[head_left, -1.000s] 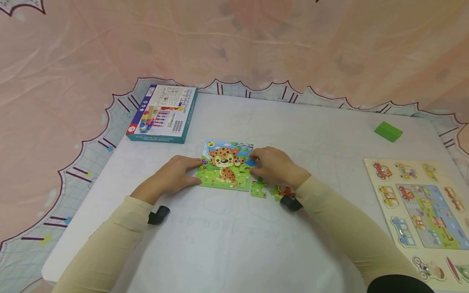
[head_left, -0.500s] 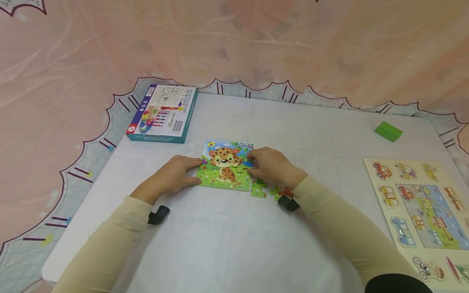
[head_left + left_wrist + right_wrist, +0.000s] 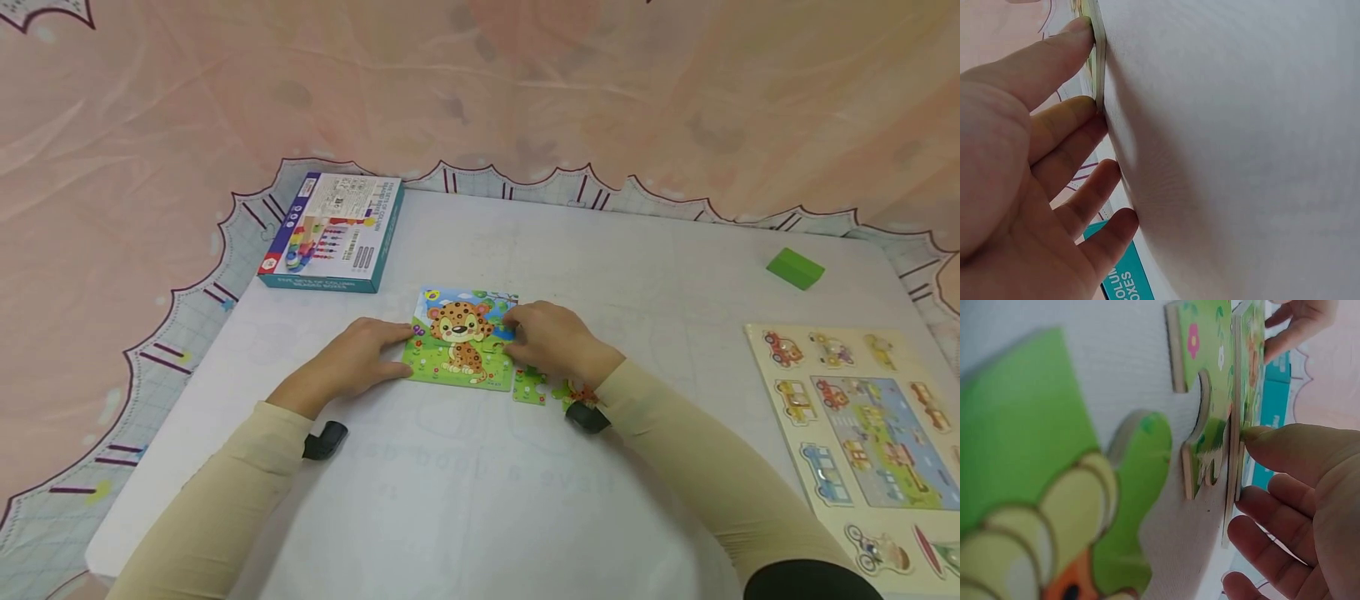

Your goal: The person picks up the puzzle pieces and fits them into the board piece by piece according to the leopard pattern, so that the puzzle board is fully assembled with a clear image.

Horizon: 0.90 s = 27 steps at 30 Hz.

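Right hand (image 3: 561,340): thumb and fingertips pinch a small jigsaw piece of thin pale wood (image 3: 1242,467). Piece lies at the right edge of the board, mostly hidden by the fingers; can't tell if it sits flush. I'd guess light, stiff, a bit slippery on the printed face, tabs the fragile part; best held by opposite side edges.

Under that grip: square green-and-blue leopard puzzle board (image 3: 459,333), flat, likely light enough to slide.

Just below the grip, towards the person: loose green flowered piece (image 3: 530,388), then loose orange-printed piece (image 3: 581,392), partly hidden.

Across the board from the grip: left hand (image 3: 356,358), thumb and fingers spread, tips against the left edge, a sensible bracing spot from where I stand.

Well right of the grip: cream vehicle puzzle board (image 3: 847,429). Farther, up left: teal-sided cardboard box (image 3: 337,229); up right: green block (image 3: 797,270).
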Each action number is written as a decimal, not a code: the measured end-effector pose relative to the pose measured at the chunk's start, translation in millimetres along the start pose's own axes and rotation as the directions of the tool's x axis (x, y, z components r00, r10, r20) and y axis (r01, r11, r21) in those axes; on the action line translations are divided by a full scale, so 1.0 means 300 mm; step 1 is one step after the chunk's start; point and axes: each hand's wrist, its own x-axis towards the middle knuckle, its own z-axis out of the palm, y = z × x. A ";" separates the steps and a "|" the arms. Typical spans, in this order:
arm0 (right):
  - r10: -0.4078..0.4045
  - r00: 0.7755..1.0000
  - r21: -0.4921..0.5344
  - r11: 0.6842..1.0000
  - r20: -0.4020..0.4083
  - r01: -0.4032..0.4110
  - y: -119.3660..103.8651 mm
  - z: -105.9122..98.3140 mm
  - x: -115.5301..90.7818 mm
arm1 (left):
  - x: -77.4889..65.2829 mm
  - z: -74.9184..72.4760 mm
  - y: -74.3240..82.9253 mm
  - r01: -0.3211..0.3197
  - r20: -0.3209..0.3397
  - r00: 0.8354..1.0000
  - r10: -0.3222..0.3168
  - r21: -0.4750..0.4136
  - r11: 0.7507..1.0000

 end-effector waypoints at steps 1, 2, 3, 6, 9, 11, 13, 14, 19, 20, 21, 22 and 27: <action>0.000 1.000 0.003 1.000 -0.001 0.000 0.000 0.000 0.000 | 0.000 0.000 0.000 0.000 0.000 1.000 0.000 -0.001 1.000; -0.001 1.000 0.005 1.000 -0.002 0.001 -0.001 0.001 0.000 | 0.000 0.001 -0.001 -0.001 0.000 1.000 0.001 -0.003 1.000; -0.002 1.000 0.008 1.000 -0.005 0.002 -0.001 0.002 0.001 | 0.000 0.001 -0.001 -0.002 -0.001 1.000 0.002 -0.004 1.000; -0.006 1.000 0.016 1.000 -0.012 0.006 -0.002 0.003 0.000 | 0.002 0.002 -0.003 -0.006 -0.004 1.000 0.005 -0.005 1.000; -0.003 1.000 0.017 1.000 -0.016 0.003 -0.003 0.006 0.001 | 0.003 0.002 -0.004 -0.009 -0.005 1.000 0.009 -0.005 1.000; -0.002 1.000 0.014 1.000 -0.017 0.002 -0.005 0.008 0.002 | 0.004 0.002 -0.004 -0.008 -0.005 1.000 0.008 -0.003 1.000; -0.002 1.000 0.013 1.000 -0.017 0.002 -0.008 0.009 0.004 | 0.005 0.001 -0.004 -0.009 -0.004 1.000 0.009 0.000 1.000; -0.003 1.000 0.012 1.000 -0.018 0.003 -0.009 0.009 0.004 | 0.004 0.000 -0.003 -0.007 -0.003 1.000 0.007 0.001 1.000; -0.004 1.000 0.008 1.000 -0.019 0.004 -0.014 0.011 0.006 | 0.004 0.000 -0.001 -0.003 0.002 1.000 0.003 0.002 1.000; -0.004 1.000 0.005 1.000 -0.020 0.004 -0.014 0.012 0.007 | 0.004 0.000 -0.001 -0.002 0.002 1.000 0.002 0.003 1.000; -0.005 1.000 0.003 1.000 -0.020 0.005 -0.015 0.012 0.007 | 0.005 0.000 0.000 -0.002 0.003 1.000 0.002 0.005 1.000; -0.005 1.000 0.004 1.000 -0.020 0.005 -0.016 0.012 0.008 | 0.005 0.000 0.000 -0.002 0.004 1.000 0.002 0.005 1.000; -0.001 1.000 0.009 1.000 -0.018 0.001 -0.022 0.012 0.008 | 0.006 0.000 -0.001 -0.002 0.006 1.000 0.002 0.010 1.000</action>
